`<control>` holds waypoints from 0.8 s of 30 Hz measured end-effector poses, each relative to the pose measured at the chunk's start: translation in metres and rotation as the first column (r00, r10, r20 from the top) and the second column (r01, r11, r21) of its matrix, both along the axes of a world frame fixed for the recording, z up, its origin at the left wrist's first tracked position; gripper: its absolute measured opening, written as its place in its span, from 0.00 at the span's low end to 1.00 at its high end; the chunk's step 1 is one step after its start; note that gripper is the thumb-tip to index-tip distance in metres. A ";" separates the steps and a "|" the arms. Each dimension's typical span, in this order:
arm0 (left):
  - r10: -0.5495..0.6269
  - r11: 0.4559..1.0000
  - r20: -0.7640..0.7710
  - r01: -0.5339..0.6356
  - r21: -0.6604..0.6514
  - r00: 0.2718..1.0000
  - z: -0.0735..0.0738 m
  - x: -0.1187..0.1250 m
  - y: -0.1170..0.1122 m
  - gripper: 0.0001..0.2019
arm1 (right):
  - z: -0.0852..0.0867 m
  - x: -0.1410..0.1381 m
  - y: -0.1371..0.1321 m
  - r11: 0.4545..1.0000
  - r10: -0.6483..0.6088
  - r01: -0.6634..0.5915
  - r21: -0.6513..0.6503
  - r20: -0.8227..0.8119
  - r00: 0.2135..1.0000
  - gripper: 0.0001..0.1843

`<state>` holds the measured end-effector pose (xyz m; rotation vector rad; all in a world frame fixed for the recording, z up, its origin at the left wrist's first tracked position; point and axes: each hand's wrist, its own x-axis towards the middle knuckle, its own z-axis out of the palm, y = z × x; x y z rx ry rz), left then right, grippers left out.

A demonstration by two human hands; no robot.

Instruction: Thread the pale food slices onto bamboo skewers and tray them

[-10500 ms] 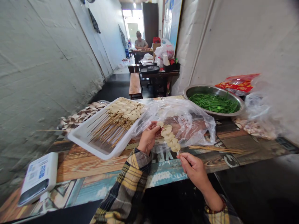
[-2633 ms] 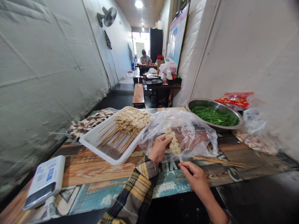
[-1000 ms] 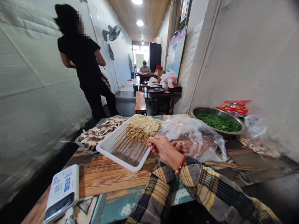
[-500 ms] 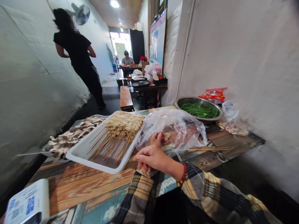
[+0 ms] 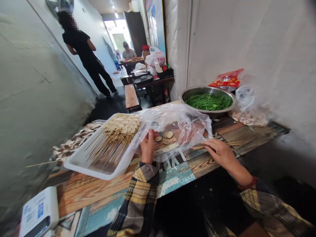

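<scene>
My left hand (image 5: 148,144) is curled on the near edge of a clear plastic bag (image 5: 187,121), right beside a few pale round slices (image 5: 169,134) lying inside it. My right hand (image 5: 218,151) lies on the table to the right with its fingers stretched onto a bundle of bare bamboo skewers (image 5: 234,142). A white tray (image 5: 81,159) to the left holds several skewers threaded with the same pale slices (image 5: 120,123). Both sleeves are yellow and grey plaid.
Sliced mushrooms (image 5: 74,144) lie left of the tray. A steel bowl (image 5: 183,94) of green stems, a red packet (image 5: 227,79) and another bag (image 5: 247,115) stand by the right wall. A white device (image 5: 37,210) sits at the near left. A person in black (image 5: 86,56) walks the aisle; a bench (image 5: 130,95) is beyond.
The loaded skewer has left my hands. My right hand has swung from over my left arm out to the loose skewers on the right. The person in black has walked farther away.
</scene>
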<state>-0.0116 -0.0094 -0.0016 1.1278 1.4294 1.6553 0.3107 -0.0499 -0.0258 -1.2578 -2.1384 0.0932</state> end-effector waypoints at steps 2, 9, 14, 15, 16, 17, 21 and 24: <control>-0.007 1.000 -0.151 0.005 -0.008 0.988 -0.001 -0.001 0.000 0.19 | -0.006 0.007 0.001 0.999 0.018 -0.020 0.044 0.044 0.999 0.14; -0.211 0.971 -0.723 0.229 -0.075 0.658 -0.012 0.003 0.000 0.09 | -0.016 0.014 0.008 0.998 0.047 -0.051 0.039 0.092 0.995 0.13; -0.245 0.943 -0.827 0.324 -0.081 0.506 -0.015 0.005 -0.002 0.08 | -0.017 0.015 0.008 0.992 0.121 -0.122 0.029 0.054 0.991 0.12; -0.239 0.946 -0.818 0.317 -0.074 0.524 -0.014 0.006 -0.002 0.08 | -0.016 0.014 0.008 0.992 0.122 -0.124 0.026 0.050 0.991 0.11; -0.228 0.951 -0.800 0.302 -0.061 0.556 -0.013 0.007 -0.002 0.08 | -0.015 0.013 0.006 0.992 0.119 -0.120 0.025 0.049 0.992 0.11; -0.214 0.958 -0.774 0.282 -0.048 0.596 -0.012 0.008 -0.002 0.08 | -0.012 0.011 0.005 0.993 0.114 -0.115 0.026 0.049 0.992 0.11; -0.177 0.980 -0.614 0.195 -0.040 0.769 -0.006 0.014 -0.002 0.08 | 0.004 -0.006 0.001 0.992 0.102 -0.104 0.068 0.034 0.994 0.12; -0.203 0.979 -0.465 0.184 -0.086 0.862 -0.002 0.017 -0.004 0.09 | 0.015 -0.026 0.005 0.989 0.109 -0.112 0.092 0.037 0.993 0.13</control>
